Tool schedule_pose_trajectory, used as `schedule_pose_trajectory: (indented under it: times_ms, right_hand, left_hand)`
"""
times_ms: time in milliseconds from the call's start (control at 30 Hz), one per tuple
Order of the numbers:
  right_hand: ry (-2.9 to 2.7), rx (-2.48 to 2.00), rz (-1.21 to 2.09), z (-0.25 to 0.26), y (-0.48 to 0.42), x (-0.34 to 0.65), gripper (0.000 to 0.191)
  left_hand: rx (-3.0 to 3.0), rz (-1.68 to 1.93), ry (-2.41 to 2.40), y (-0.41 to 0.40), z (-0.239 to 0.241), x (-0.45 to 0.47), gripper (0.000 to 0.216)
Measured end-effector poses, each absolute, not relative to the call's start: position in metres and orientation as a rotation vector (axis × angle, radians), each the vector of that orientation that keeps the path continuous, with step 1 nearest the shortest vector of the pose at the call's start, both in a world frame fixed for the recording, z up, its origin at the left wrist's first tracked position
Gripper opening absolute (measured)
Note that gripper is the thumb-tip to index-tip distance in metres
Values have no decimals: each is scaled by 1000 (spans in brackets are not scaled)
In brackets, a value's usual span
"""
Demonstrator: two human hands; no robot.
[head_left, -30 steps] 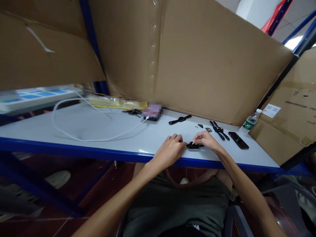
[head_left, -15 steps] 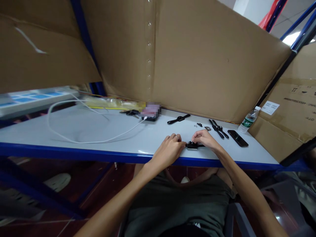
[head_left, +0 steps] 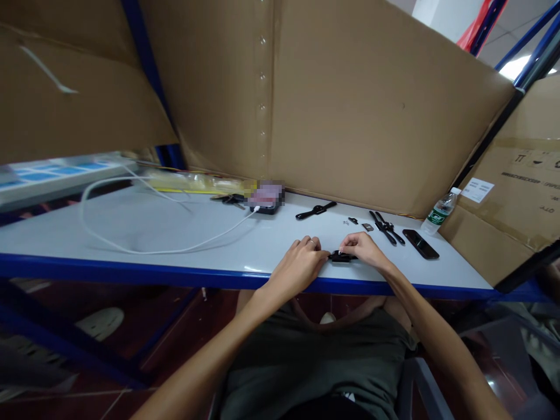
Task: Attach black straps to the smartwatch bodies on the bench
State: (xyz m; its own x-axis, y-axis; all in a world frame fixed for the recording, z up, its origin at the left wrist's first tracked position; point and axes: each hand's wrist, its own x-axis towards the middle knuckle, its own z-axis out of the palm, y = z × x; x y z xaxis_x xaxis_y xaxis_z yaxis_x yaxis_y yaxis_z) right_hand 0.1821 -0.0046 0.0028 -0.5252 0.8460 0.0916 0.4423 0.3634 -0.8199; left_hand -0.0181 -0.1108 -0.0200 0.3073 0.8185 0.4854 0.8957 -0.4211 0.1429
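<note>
Cardboard (head_left: 341,116) walls off the back of the pale, blue-edged table (head_left: 271,236). At the right end stands a carton (head_left: 476,242), its printing inverted and too soft to read beyond what looks like QTY; the lines on its white label (head_left: 478,190) are illegible. A white-and-blue unit (head_left: 52,174) sits at the far left, and a white cable (head_left: 184,252) loops from that side to a dark device (head_left: 269,208) whose top is pixelated.

At the near edge, the left hand (head_left: 298,261) has curled fingers pinching the left end of a black spokeshave (head_left: 341,259). The right hand (head_left: 364,247) has thumb and fingertips together at a small bright part on its top, and covers much of its right handle.

Beyond lie a pair of spokeshaves (head_left: 387,227) side by side and a lone spokeshave (head_left: 315,211). A clear bottle (head_left: 438,214) wears a green label with unreadable white marks; a black phone (head_left: 420,244) lies near it. Smallest are a slotted blade (head_left: 367,227), a black cap piece (head_left: 352,220) and tiny screws (head_left: 346,221), just past the right hand.
</note>
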Motion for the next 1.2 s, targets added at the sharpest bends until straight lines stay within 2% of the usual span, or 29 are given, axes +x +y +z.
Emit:
schedule_pose_trajectory:
  times_ms: [433, 500, 700, 933, 1200]
  right_hand:
    - [-2331, -1071, 423, 0, -24, 184, 19]
    - [-2329, -1065, 421, -1, -22, 184, 22]
    - [-2278, -1063, 682, -3, -12, 189, 28]
    - [-2320, -1144, 484, 2, -26, 182, 30]
    - [-2457, -1102, 447, 12, -26, 172, 37]
  left_hand:
    - [-2398, -728, -1607, -112, -18, -17, 32]
    - [-2376, -728, -1604, -112, -19, -17, 31]
    - [-2342, -654, -1643, -112, -20, -17, 29]
    - [-2373, -631, -1658, -113, -18, -19, 29]
    - [-2398, -704, -1651, -110, -25, -24, 31]
